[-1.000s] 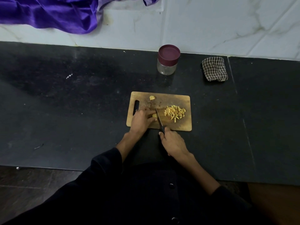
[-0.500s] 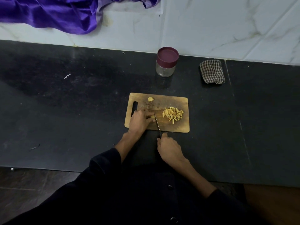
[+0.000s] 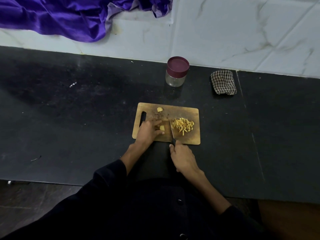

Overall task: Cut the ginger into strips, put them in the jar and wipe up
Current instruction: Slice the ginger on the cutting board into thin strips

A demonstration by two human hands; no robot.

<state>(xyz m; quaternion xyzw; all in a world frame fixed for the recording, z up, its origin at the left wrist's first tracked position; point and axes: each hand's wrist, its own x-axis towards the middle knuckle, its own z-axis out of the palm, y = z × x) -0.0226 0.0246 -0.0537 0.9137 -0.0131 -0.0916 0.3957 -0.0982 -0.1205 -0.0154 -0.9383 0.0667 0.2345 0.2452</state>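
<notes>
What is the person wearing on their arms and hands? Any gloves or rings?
Both arms wear dark, almost black long sleeves, pushed up so the forearms are bare. The left sleeve bunches near the elbow; the right sleeve ends further down the arm. The left hand and right hand are bare, with no gloves. No rings or watch show, though the picture is dim. Small round buttons run down the dark garment.

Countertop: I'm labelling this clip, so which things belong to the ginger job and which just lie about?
Job: cutting board, ginger piece, ginger strips, spare chunk, knife, lidded jar, checked cloth.
Lying about: purple fabric, small scraps.
</notes>
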